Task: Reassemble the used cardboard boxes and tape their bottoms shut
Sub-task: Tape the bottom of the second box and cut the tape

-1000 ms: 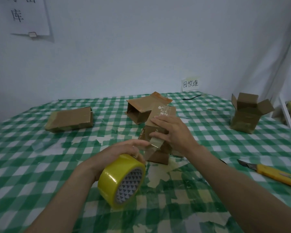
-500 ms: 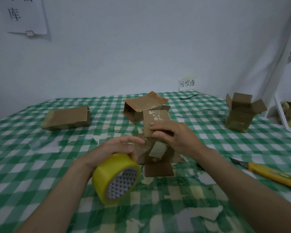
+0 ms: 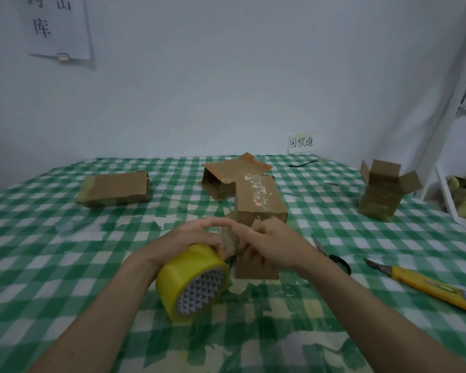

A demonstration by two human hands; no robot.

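Observation:
A small brown cardboard box [image 3: 258, 200] lies on its side at the table's middle, its near flaps toward me. My left hand [image 3: 189, 238] grips a yellow tape roll [image 3: 191, 281] held just left of the box, fingers curled over the roll's top. My right hand [image 3: 269, 246] presses on the box's near flaps, fingertips close to the left hand's; the strip of tape between them is hard to make out. Another box [image 3: 232, 175] lies open on its side behind. A flattened box [image 3: 115, 189] rests at the left. An upright box [image 3: 382, 192] with open top flaps stands at the right.
A yellow utility knife [image 3: 431, 288] and black-handled scissors [image 3: 331, 255] lie to the right of my right arm. The green checked tablecloth [image 3: 65, 265] carries scraps of old tape. A white shelf frame [image 3: 447, 162] stands at the right edge. Paper labels hang on the wall.
My right hand has slid from the box's top down to its near flaps. The box has tipped back and now lies flatter. The tape roll has stayed beside it in my left hand.

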